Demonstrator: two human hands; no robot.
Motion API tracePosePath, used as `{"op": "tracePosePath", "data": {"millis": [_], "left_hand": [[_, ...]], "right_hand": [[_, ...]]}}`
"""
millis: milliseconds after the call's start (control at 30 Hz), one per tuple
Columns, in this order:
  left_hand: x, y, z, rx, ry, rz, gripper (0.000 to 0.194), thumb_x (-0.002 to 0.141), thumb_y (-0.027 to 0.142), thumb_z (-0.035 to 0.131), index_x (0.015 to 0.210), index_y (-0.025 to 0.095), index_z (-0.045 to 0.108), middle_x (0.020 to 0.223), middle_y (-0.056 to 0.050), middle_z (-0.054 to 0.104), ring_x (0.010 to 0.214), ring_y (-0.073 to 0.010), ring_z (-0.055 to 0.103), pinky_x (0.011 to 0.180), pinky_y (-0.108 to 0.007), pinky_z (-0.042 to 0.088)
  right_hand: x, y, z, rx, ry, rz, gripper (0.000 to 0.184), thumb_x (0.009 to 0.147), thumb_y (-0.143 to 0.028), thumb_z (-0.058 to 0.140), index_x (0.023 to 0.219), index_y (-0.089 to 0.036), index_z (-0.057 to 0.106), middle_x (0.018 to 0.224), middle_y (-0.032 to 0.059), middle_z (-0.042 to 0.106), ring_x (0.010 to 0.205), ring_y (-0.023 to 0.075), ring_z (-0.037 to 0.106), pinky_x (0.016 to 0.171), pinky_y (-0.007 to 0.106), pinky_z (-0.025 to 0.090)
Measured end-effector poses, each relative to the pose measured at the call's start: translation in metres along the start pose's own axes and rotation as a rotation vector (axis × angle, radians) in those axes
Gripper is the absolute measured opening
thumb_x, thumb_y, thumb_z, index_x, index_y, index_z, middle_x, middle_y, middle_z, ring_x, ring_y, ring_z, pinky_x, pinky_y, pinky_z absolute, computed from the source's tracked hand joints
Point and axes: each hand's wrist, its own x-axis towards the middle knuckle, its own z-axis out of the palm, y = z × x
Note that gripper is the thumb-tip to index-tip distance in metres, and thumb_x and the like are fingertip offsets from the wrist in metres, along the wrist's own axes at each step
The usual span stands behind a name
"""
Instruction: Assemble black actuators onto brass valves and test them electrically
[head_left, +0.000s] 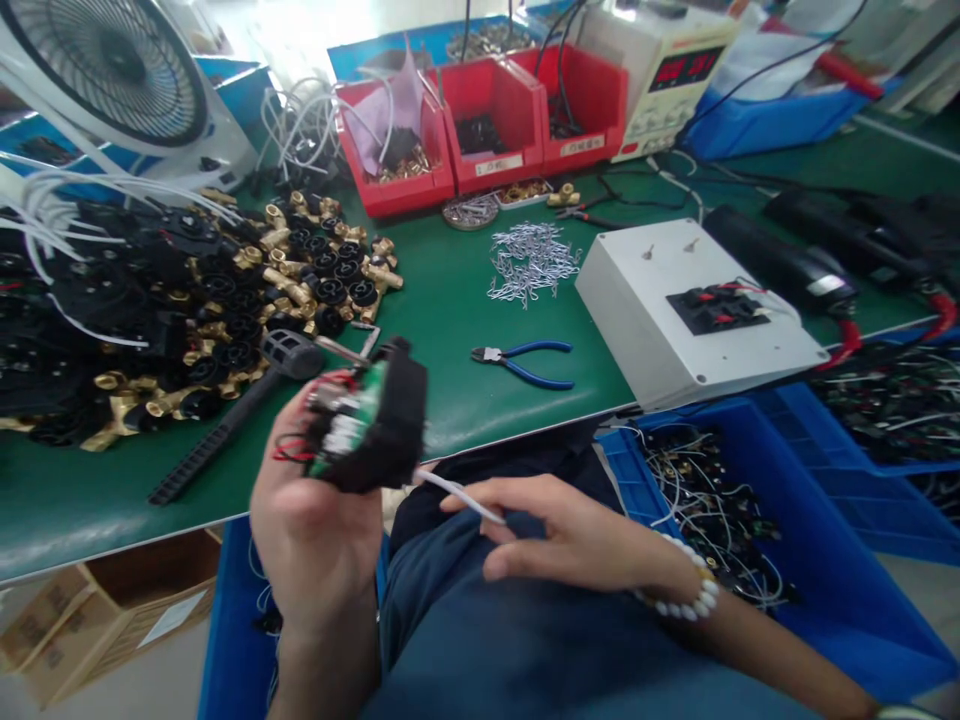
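My left hand [311, 530] is raised over my lap and closed around a black module [371, 420] with a green circuit board and red and black wires showing. A white cable [457, 492] runs from the module's underside toward my right hand [555, 535], which pinches the cable between thumb and fingers. That wrist wears a white bead bracelet [690, 590]. Both hands hover just in front of the green table's edge [480, 420].
A heap of brass and black valve parts [225, 300] covers the left table, with a fan [112, 70] behind. Blue-handled pliers [529, 362], a pile of metal clips [531, 260], a white test box [690, 310], red bins [487, 130] and a power supply [675, 70] stand beyond. A blue crate of wired parts [720, 520] sits at my right.
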Motion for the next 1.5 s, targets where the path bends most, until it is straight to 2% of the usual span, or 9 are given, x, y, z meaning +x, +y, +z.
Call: {"op": "tracePosePath", "data": {"millis": [133,333,567,800,933,1067,1200,1300,1500], "left_hand": [[0.034,-0.010,-0.020,0.010,0.152,0.096,0.047,0.062,0.068,0.087,0.084,0.028,0.076,0.090,0.003,0.071,0.072,-0.0119,0.063,0.059,-0.021,0.058],[0.049,-0.061,-0.050,0.521,0.091,0.113,0.060,0.074,0.058,0.082,0.121,0.022,0.071,0.120,-0.007,0.071,0.103,-0.0222,0.070,0.094,-0.038,0.058],[0.021,-0.051,-0.016,0.977,-0.179,0.469,0.051,0.092,0.049,0.067,0.130,0.016,0.066,0.133,-0.018,0.062,0.131,-0.0335,0.055,0.112,-0.051,0.045],[-0.036,-0.018,0.029,0.523,-0.934,-0.003,0.027,0.104,0.034,0.049,0.120,0.021,0.068,0.129,-0.008,0.069,0.122,-0.0171,0.064,0.103,-0.029,0.052],[-0.035,-0.018,0.031,0.479,-0.813,-0.193,0.021,0.104,0.032,0.051,0.101,0.022,0.068,0.109,-0.002,0.073,0.100,-0.0135,0.069,0.089,-0.024,0.052],[-0.036,-0.018,0.027,0.584,-0.720,-0.217,0.028,0.106,0.037,0.045,0.113,0.025,0.069,0.068,0.006,0.061,0.060,-0.0106,0.057,0.064,-0.024,0.046],[-0.041,-0.016,0.026,0.709,-0.718,-0.033,0.039,0.107,0.039,0.039,0.135,0.026,0.064,0.082,0.001,0.068,0.079,-0.0155,0.065,0.079,-0.029,0.050],[-0.041,-0.013,0.029,0.704,-0.726,0.065,0.036,0.106,0.035,0.044,0.129,0.025,0.069,0.086,0.000,0.072,0.080,-0.0147,0.067,0.084,-0.027,0.054],[-0.039,-0.005,0.033,0.700,-0.599,0.221,0.015,0.098,0.026,0.061,0.105,0.025,0.075,0.081,0.005,0.075,0.067,-0.0097,0.068,0.074,-0.020,0.055]], "right_hand": [[-0.029,-0.005,-0.036,0.097,0.160,0.078,0.036,0.096,-0.031,0.069,0.129,-0.019,0.068,0.082,-0.0010,0.061,0.072,0.0078,0.055,0.066,0.017,0.046],[-0.077,0.004,-0.070,0.451,-0.348,0.086,0.028,0.101,-0.036,0.060,0.110,-0.012,0.073,0.091,0.0134,0.077,0.068,0.0134,0.071,0.064,0.021,0.055],[-0.061,0.008,-0.024,0.833,0.082,0.162,0.024,0.086,-0.030,0.081,0.091,-0.013,0.065,0.082,0.0077,0.076,0.064,0.0121,0.071,0.056,0.018,0.054],[-0.030,0.014,0.006,0.755,0.202,0.098,0.036,0.095,-0.045,0.069,0.086,-0.010,0.069,0.070,0.0030,0.069,0.061,0.0086,0.066,0.063,0.019,0.053],[-0.043,0.023,-0.008,0.681,0.234,0.220,0.052,0.080,-0.046,0.084,0.120,-0.016,0.068,0.098,0.0078,0.075,0.091,0.0177,0.073,0.086,0.033,0.058],[-0.074,0.058,-0.048,0.143,1.081,0.410,0.051,0.062,-0.052,0.090,0.089,-0.016,0.067,0.079,0.0035,0.069,0.073,0.0157,0.065,0.069,0.028,0.055],[-0.106,0.102,-0.091,-0.007,1.519,0.387,0.068,0.064,-0.064,0.083,0.107,-0.019,0.054,0.069,-0.0056,0.053,0.057,0.0107,0.048,0.051,0.024,0.040],[-0.113,0.124,-0.109,0.001,1.549,0.419,0.077,0.063,-0.064,0.082,0.116,-0.019,0.049,0.066,-0.0087,0.049,0.052,0.0093,0.041,0.047,0.024,0.034],[-0.097,0.151,-0.101,0.099,1.142,0.565,0.036,0.089,-0.048,0.072,0.090,-0.014,0.061,0.063,-0.0062,0.053,0.050,0.0066,0.047,0.051,0.021,0.043]]}}
